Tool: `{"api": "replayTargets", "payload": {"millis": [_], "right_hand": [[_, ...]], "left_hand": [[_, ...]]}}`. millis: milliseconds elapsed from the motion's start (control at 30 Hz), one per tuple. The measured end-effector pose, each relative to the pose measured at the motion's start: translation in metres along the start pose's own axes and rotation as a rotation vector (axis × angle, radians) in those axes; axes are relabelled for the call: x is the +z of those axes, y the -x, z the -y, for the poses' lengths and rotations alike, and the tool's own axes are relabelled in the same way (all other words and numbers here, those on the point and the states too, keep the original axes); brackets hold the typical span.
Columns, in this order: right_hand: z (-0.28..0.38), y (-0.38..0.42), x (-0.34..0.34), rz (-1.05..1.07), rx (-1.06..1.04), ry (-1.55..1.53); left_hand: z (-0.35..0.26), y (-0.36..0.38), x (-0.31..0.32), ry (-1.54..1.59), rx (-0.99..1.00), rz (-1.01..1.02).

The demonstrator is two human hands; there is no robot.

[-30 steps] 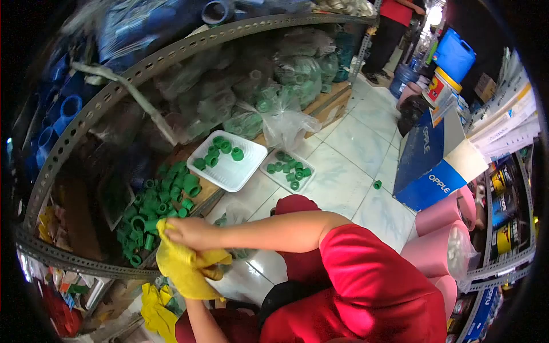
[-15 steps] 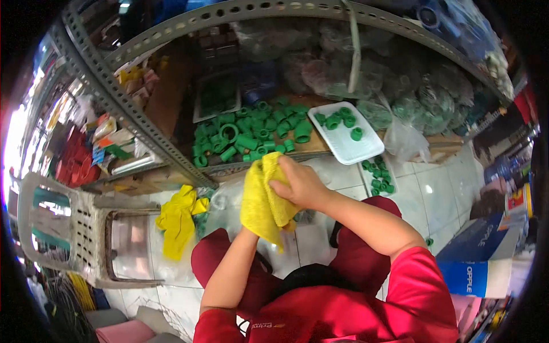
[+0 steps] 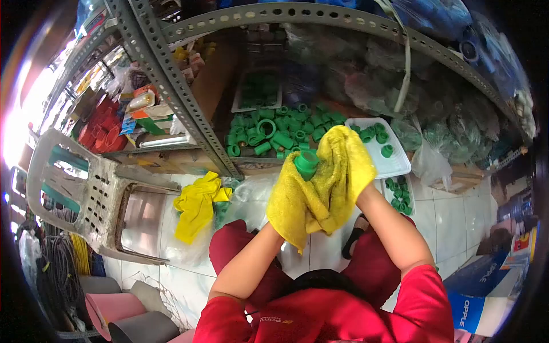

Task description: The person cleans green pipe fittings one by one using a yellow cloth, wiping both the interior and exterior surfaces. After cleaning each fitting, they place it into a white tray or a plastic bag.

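A yellow cloth (image 3: pixel 337 197) is spread over both my hands, above my knees. My left hand (image 3: pixel 273 235) shows only at the wrist; under the cloth it grips a green pipe fitting (image 3: pixel 307 164), whose round end sticks up out of the folds. On the other side, my right hand (image 3: pixel 366 197) holds up the cloth's right part, its fingers covered. Just beyond the cloth lies a heap of green pipe fittings (image 3: pixel 280 139) on the low shelf. A white tray (image 3: pixel 394 164) with several more fittings sits to the right of the heap.
A metal shelf frame (image 3: pixel 189 100) rises ahead on the left. A worn plastic chair (image 3: pixel 100 194) stands at left, near yellow gloves (image 3: pixel 197 206) on the floor. Plastic bags (image 3: pixel 432 151) fill the shelf's right side. A second tray of fittings (image 3: pixel 400 197) lies below the white one.
My hands have moved apart and the cloth has opened out, baring the green fitting. My right hand, uncovered before, is now under the cloth. The view has shifted left.
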State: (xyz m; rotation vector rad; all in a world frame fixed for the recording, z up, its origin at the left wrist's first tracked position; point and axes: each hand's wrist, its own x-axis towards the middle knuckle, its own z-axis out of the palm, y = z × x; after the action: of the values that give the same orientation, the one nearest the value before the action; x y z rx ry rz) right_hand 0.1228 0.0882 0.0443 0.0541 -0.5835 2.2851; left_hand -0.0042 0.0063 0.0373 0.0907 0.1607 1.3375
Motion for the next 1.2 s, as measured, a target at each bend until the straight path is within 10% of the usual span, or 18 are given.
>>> {"api": "replayTargets", "payload": {"millis": [167, 233, 433, 500, 700, 833, 1200], "right_hand": [[-0.010, -0.001, 0.076, -0.428, 0.187, 0.291], [-0.024, 0.012, 0.012, -0.314, 0.076, 1.044], [-0.008, 0.009, 0.023, -0.107, 0.124, 1.327], [-0.004, 0.010, 0.027, 0.000, 0.067, 1.475], [0.009, 0.009, 0.024, 0.221, -0.011, 1.753], [-0.002, 0.014, 0.022, 0.165, -0.205, 1.870], [-0.017, 0.008, 0.025, -0.115, -0.246, 1.653]], "left_hand": [[0.009, -0.003, -0.043, -0.209, 0.176, -0.021], [0.019, 0.001, -0.063, -0.771, 0.438, -0.171], [0.000, 0.014, -0.080, -0.660, 0.201, 0.087], [0.002, 0.013, -0.078, -1.129, 0.342, -0.085], [-0.014, 0.016, -0.021, -0.281, -0.049, -0.053], [-0.012, 0.017, -0.016, -0.252, -0.075, -0.155], [0.025, 0.004, -0.070, -2.091, 0.880, -0.057]]}}
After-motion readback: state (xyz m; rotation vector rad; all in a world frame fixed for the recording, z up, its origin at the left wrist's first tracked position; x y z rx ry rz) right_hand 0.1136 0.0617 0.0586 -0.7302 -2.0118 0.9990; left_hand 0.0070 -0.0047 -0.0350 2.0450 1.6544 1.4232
